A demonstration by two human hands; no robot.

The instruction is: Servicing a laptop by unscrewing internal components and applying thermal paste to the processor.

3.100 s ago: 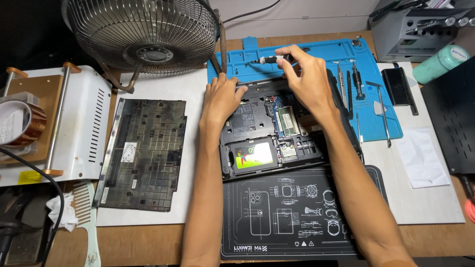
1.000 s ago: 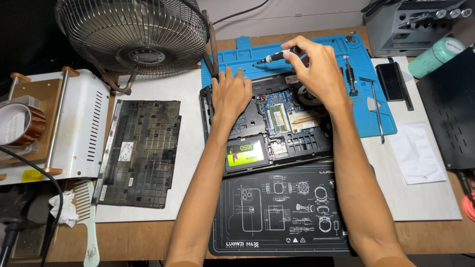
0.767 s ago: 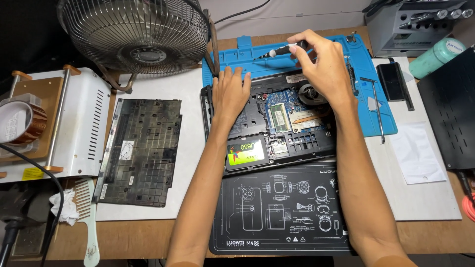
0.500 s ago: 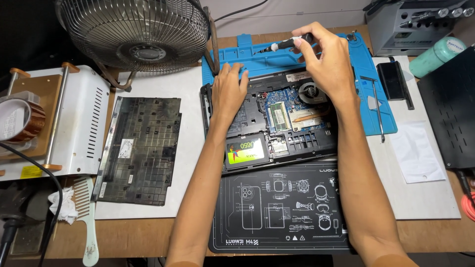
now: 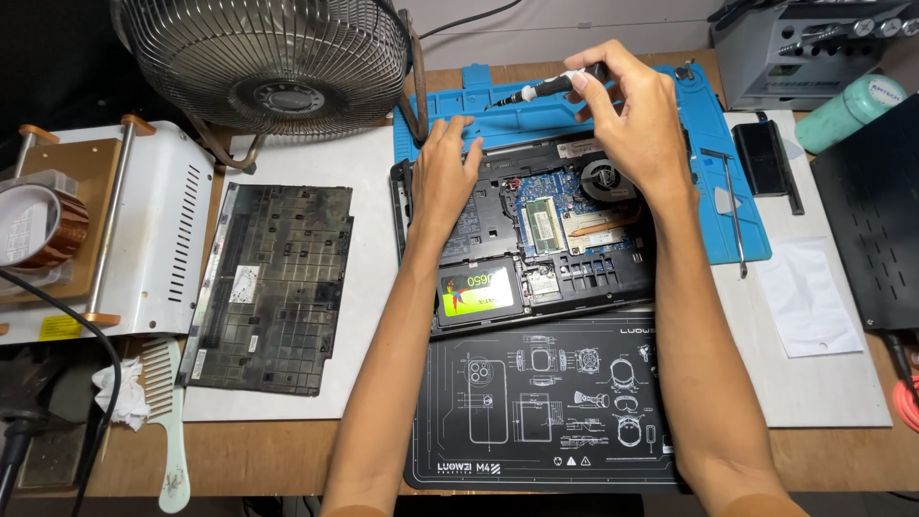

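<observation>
Black-handled screwdriver (image 5: 538, 89) pinched in right hand (image 5: 632, 124) fingertips above blue mat (image 5: 699, 144), left hand (image 5: 445, 177) spread flat, empty, on opened laptop (image 5: 536, 239): best lowered upright, tip seated squarely before turning.

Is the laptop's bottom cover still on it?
No, the black cover lies on the white mat left of the open laptop, whose circuit board shows.

Head camera, steep downward, close over workbench (image 5: 287, 421)
</observation>
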